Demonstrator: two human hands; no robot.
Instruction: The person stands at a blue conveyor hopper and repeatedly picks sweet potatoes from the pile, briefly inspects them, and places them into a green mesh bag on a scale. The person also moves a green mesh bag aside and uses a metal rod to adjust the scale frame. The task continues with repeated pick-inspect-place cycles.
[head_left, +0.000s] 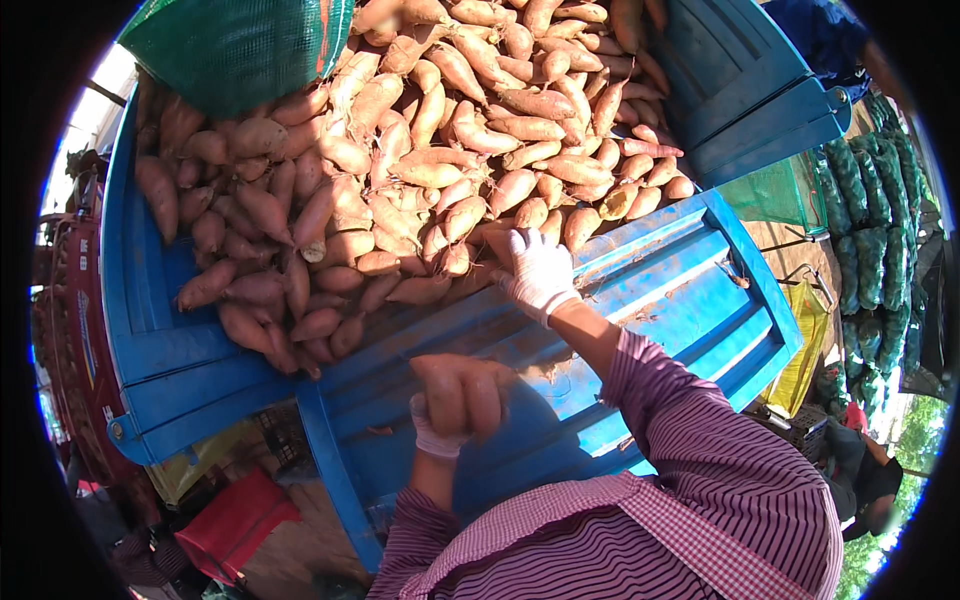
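Observation:
Sweet potatoes (450, 150) lie heaped in a blue metal truck bed, partly in sunlight. My left hand (442, 435), in a pale glove, holds a bunch of several sweet potatoes (465, 397) above the lowered blue tailgate (675, 277); the bunch hides most of the fingers. At the heap's near edge, my right hand (538, 274), in a white glove, touches a sweet potato (500, 247), its fingers curled against it. Whether it grips that one firmly I cannot tell.
A green mesh bag (240, 45) hangs over the heap at the upper left. Blue side panels (750, 82) flank the bed. Stacked, filled green mesh sacks (870, 225) stand at the right, near a yellow bag (799, 352). A red bag (240, 525) lies lower left. Other people are at the right edge.

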